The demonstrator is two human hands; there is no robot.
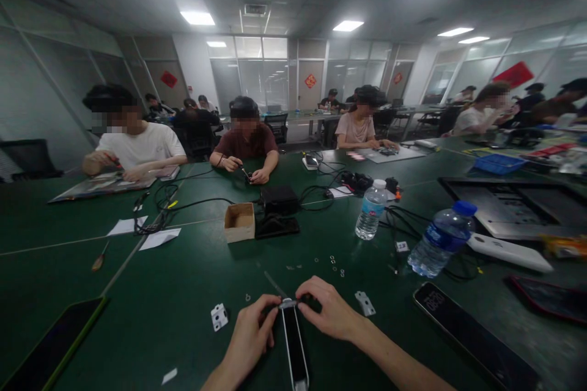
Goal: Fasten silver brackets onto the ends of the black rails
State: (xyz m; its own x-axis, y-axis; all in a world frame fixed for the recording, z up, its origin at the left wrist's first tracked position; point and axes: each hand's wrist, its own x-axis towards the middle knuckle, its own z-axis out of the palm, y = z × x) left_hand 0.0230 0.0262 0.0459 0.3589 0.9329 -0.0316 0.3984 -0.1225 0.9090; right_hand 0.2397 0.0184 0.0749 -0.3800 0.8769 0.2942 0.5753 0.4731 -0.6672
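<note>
A long, narrow object with a black face and pale metal edges (pixel 295 342) lies lengthwise in front of me; its kind is unclear. Across its far end sits a small metal piece (pixel 288 303), and a thin strip (pixel 274 283) reaches away beyond it. My left hand (pixel 252 331) pinches the left end of that piece between thumb and fingers. From the other side, my right hand (pixel 329 310) pinches its right end, fingers curled. White plates with holes lie on either side, one left (pixel 219 317) and another right (pixel 365 303). Several small rings (pixel 333 259) are scattered beyond my hands.
A small open box (pixel 239 223) stands ahead beside a black block (pixel 279 200) and cables. Two water bottles (pixel 370 211) are to the right, near a phone (pixel 472 336). Another phone (pixel 55 342) and a screwdriver (pixel 99 258) lie left. People sit across the green table (pixel 183 293).
</note>
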